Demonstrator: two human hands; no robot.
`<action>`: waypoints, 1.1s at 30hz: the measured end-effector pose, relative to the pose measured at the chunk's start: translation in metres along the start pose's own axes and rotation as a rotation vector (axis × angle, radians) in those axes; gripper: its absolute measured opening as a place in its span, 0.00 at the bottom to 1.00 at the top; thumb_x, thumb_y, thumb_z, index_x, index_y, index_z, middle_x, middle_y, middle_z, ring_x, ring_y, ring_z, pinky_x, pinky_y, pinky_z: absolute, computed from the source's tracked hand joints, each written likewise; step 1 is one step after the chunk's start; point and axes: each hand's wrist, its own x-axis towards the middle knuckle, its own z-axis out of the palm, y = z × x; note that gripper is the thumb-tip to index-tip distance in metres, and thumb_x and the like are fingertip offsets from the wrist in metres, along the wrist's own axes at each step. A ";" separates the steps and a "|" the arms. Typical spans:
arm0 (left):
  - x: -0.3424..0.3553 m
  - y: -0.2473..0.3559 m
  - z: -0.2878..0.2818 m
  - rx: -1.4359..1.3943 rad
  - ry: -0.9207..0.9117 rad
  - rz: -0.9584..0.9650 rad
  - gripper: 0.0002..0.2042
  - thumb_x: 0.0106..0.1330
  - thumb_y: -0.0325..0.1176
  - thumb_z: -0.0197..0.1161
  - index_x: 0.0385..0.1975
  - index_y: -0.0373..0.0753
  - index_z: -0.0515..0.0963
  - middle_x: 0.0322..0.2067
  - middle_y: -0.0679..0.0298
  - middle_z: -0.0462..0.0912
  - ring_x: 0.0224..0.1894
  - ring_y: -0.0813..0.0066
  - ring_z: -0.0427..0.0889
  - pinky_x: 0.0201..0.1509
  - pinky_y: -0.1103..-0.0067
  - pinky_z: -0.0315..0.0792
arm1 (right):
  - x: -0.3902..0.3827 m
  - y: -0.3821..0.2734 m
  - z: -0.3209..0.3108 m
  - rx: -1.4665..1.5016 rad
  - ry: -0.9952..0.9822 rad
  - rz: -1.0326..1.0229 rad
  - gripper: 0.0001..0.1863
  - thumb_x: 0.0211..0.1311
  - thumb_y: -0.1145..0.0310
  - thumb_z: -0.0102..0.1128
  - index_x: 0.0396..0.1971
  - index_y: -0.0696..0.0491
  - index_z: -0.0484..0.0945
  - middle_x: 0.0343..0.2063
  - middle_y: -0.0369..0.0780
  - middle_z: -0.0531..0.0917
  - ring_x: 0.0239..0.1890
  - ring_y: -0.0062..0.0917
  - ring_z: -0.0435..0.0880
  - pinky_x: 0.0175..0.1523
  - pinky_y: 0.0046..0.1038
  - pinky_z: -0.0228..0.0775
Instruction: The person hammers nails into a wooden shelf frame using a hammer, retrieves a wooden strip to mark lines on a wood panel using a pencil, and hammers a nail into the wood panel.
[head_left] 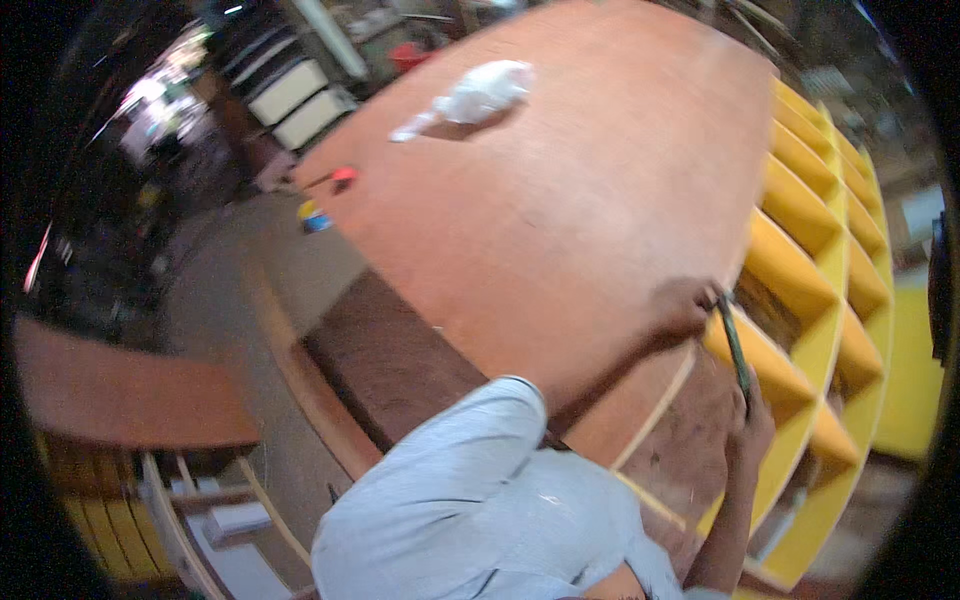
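My left hand (697, 305) is closed at the upper end of a long dark green tool (734, 340), beside the edge of a large reddish-brown board (590, 180). My right hand (750, 410) grips the lower end of the same tool. Just right of both hands is a yellow wooden grid (850, 230) of compartments. My left forearm reaches over the board from a light blue sleeve. Fine detail of the tool is blurred.
A white plastic bag (480, 95) lies on the board, with a small red item (342, 178) near its left edge and a yellow-blue container (315, 218) beyond it. At lower left are a brown panel (130, 385) and a wooden frame (170, 520).
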 end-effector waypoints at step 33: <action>0.038 -0.051 -0.012 0.265 -0.051 0.214 0.21 0.65 0.36 0.77 0.57 0.41 0.83 0.38 0.59 0.93 0.41 0.65 0.93 0.46 0.72 0.84 | 0.018 -0.034 -0.011 -0.110 -0.025 0.143 0.26 0.75 0.54 0.65 0.71 0.31 0.78 0.40 0.47 0.91 0.39 0.46 0.91 0.44 0.41 0.82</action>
